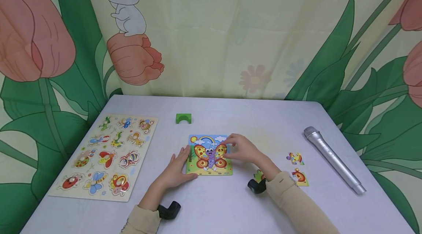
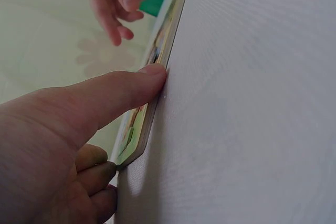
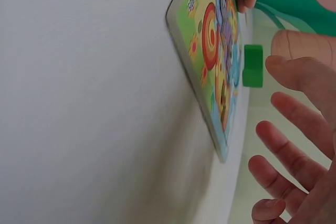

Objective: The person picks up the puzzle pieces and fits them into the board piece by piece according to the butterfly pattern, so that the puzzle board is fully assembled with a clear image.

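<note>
A square butterfly jigsaw puzzle (image 1: 210, 157) lies flat on the table in front of me. My left hand (image 1: 178, 166) rests at its near left corner, the fingers along the left side. In the left wrist view, the thumb (image 2: 131, 90) presses against the puzzle's near edge. My right hand (image 1: 242, 148) hovers over the puzzle's right side, with fingertips above the butterfly's wing. Seen from the right wrist, its loosely bent fingers (image 3: 286, 153) are spread apart and hold nothing. The assembled picture shows a rainbow, a sun and a purple-bodied butterfly.
Loose puzzle pieces (image 1: 299, 177) lie right of my right forearm, one partly hidden by the black wrist camera (image 1: 256, 186). A silver microphone (image 1: 334, 160) lies farther right. An insect puzzle board (image 1: 105, 157) is at left, a green arch block (image 1: 183, 118) behind the butterfly puzzle.
</note>
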A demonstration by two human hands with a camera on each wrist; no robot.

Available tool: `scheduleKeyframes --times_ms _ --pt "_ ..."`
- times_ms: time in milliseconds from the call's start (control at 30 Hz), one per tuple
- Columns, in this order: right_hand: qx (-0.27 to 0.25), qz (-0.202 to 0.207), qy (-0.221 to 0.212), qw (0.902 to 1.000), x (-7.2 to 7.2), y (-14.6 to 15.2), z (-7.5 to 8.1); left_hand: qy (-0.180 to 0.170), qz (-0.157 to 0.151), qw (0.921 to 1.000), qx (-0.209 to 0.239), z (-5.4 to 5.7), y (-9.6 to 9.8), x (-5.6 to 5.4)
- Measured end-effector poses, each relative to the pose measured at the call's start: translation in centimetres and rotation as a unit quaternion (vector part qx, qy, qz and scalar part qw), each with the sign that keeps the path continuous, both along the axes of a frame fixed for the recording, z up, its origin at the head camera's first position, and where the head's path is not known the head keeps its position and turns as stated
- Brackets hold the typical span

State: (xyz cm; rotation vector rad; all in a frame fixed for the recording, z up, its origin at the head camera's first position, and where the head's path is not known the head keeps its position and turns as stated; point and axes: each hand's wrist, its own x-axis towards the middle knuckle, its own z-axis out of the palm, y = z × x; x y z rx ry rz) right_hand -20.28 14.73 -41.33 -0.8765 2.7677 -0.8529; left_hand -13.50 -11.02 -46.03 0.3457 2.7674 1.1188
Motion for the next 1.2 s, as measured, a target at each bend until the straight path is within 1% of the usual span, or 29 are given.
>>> scheduleKeyframes --times_ms 167,367,467,700,1033,1200 --pt "-0.006 -0.019 -0.002 0.9998 0.1 1.5 -0.1 -0.002 -0.003 1.0000 -0.001 0.1 0.0 0.0" --pt "0.001 -0.048 -0.008 0.9988 0.3 3.3 0.0 -0.004 -0.004 1.0000 0.001 0.0 -0.1 0.0" --pt "0.005 -0.056 -0.004 0.9984 0.4 4.3 0.0 -0.004 -0.005 1.0000 0.002 0.0 -0.1 0.0" --pt "-0.016 -0.073 -0.004 0.9972 0.5 6.7 -0.2 -0.003 -0.008 1.0000 0.000 0.0 -0.2 -0.1" --pt "-0.038 -0.086 0.024 0.9953 0.9 9.9 -0.5 -0.001 -0.009 1.0000 -0.001 -0.1 -0.2 -0.1" --pt "-0.039 -0.103 0.035 0.9933 1.2 11.6 -0.6 0.002 -0.010 1.0000 -0.001 -0.1 -0.2 -0.1"
